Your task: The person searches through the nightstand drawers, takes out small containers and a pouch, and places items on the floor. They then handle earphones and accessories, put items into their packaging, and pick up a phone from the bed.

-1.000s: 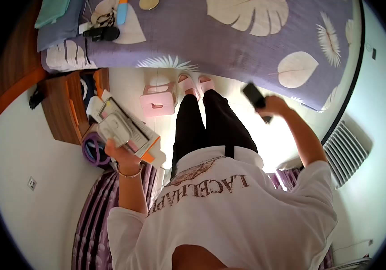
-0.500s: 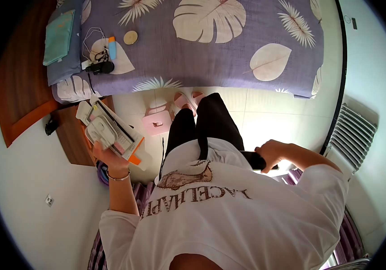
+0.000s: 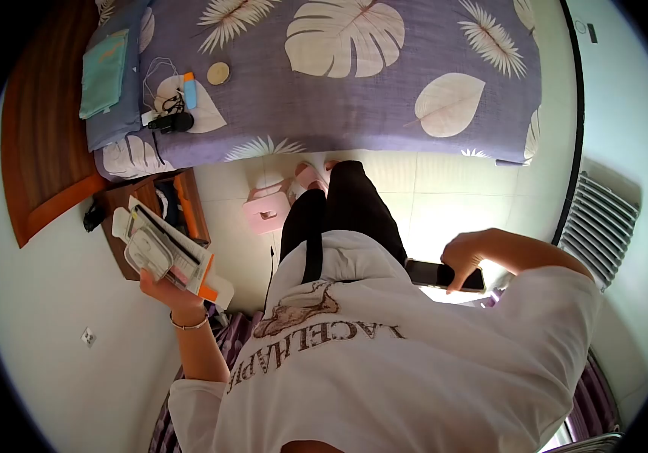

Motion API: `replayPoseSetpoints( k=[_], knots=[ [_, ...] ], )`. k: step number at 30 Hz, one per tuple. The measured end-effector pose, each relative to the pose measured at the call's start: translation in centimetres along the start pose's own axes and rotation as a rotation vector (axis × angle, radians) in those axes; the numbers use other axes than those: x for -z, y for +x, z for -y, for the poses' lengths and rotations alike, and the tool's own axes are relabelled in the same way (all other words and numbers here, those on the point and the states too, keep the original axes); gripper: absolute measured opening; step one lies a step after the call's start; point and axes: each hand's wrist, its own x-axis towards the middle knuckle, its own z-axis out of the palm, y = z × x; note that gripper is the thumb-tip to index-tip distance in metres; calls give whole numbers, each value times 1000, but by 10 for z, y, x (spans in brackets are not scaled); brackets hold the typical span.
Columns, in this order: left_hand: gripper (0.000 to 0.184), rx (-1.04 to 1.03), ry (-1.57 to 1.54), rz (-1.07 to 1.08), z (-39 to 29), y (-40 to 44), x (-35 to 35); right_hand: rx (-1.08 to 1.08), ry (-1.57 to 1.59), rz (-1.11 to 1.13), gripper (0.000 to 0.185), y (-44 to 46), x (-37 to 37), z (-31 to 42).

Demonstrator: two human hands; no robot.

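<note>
At the left, my left hand [image 3: 169,291] grips a stack of papers and thin boxes [image 3: 188,253] from below, with a pale rounded case [image 3: 149,253] on top. A bracelet circles that wrist. My right hand [image 3: 464,257] is closed on a dark phone [image 3: 433,273], held flat beside my right hip. The phone's far end touches or passes by the white shirt's hem; which of these cannot be told.
A bed [image 3: 354,113] with a leaf-patterned cover carries a cable, a black device [image 3: 174,122], a blue bottle [image 3: 189,90] and a round tin [image 3: 218,73]. A pink stool [image 3: 267,211], an open drawer cabinet [image 3: 188,200] and a radiator [image 3: 600,226] stand around me.
My right hand has come down and back towards my hip with the phone. The stack in my left hand has shifted left and down in view. The stool and bed edge appear lower.
</note>
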Motion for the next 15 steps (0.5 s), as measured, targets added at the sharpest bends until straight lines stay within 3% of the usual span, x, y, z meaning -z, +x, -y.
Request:
replayPoseSetpoints(
  k=[3,4,7,10,11,13,15],
  knots=[
    [55,24,-16,38,-3,-6,14,27,180,-47,69,28,0,-13],
    [58,-49,191,-108,-1,-9,13,27,172,-45,70,36,1,-14],
    [58,-69,250,-250,-6,-13,9,23,141,-28,71,44,8,-15],
    [57,-45,190,-78,-13,-13,22,13,131,-19,72,43,17,-16],
    [57,-53,188,-81,-10,-14,22,12,123,-20,72,39,21,-15],
    [56,-119,196,-283,-6,-14,-1,100,135,-95,73,37,23,-6],
    [56,-94,183,-169,-11,-12,8,196,147,-200,75,26,35,9]
  ],
)
